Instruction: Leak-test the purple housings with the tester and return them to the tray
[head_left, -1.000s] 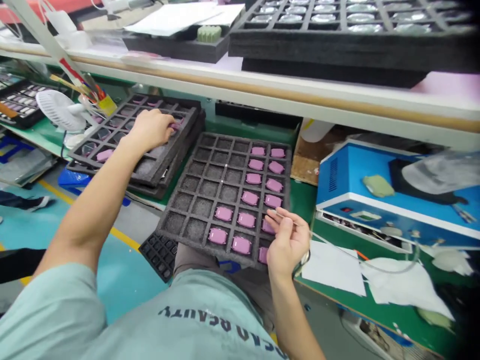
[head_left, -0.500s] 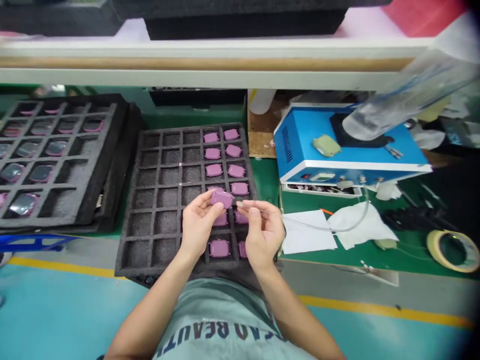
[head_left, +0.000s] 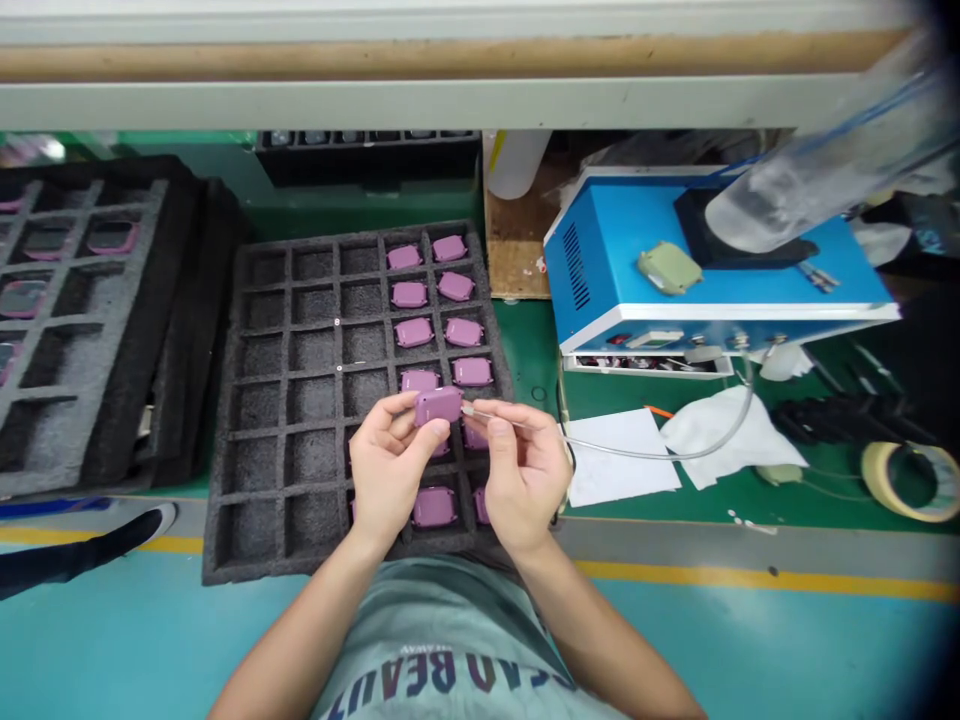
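Green workbench (head_left: 521, 335) borders the foam tray (head_left: 311, 460), above which the left hand (head_left: 386, 455) grips a purple case (head_left: 437, 405) and the right hand (head_left: 529, 480) pinches a clear tube (head_left: 637, 453) whose tip, if misangled, could slip and scratch it.

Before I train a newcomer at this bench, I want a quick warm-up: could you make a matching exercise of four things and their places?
Things
1. purple case above the tray
2. clear tube
3. green case
4. tape roll

Places
A. on top of the blue machine
B. in the right hand
C. on the green bench, far right
D. in the left hand

Pairs: 1-D, 2-B, 3-A, 4-C
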